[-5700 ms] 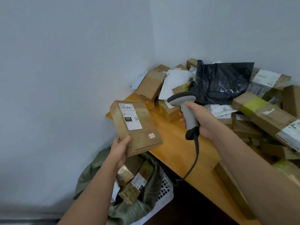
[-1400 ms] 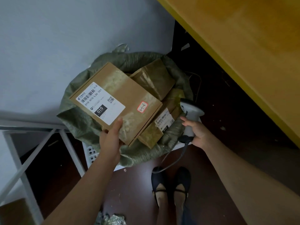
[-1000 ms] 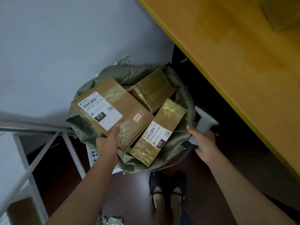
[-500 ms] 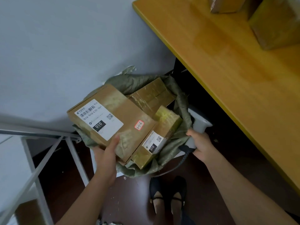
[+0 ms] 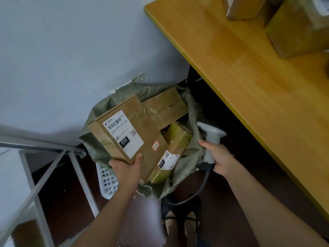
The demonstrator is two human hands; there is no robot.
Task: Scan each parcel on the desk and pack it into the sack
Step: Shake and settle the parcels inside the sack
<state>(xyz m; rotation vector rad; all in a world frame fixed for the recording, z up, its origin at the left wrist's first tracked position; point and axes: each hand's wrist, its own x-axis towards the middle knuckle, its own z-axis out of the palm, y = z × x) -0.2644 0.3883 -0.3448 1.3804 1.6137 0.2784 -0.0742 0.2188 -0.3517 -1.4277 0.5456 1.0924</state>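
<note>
My left hand (image 5: 126,171) grips the near edge of a flat brown parcel (image 5: 146,125) with a white label, held over the mouth of the green woven sack (image 5: 192,163) on the floor. The parcel lies tilted on top of other boxes in the sack. Beside it sit a taped parcel (image 5: 164,106) and a smaller labelled parcel (image 5: 176,145). My right hand (image 5: 218,158) grips the grey barcode scanner (image 5: 210,138) against the sack's right rim, its cable hanging below.
The sack sits in a white perforated basket (image 5: 106,180) beside the wooden desk (image 5: 249,72). Two more parcels (image 5: 299,29) rest at the desk's far corner. A white metal frame (image 5: 41,175) stands to the left. Feet in dark shoes (image 5: 179,221) are below.
The flat parcel has been lowered and turned further into the sack's mouth, covering more of the boxes inside. My right hand with the scanner stays at the sack's right rim.
</note>
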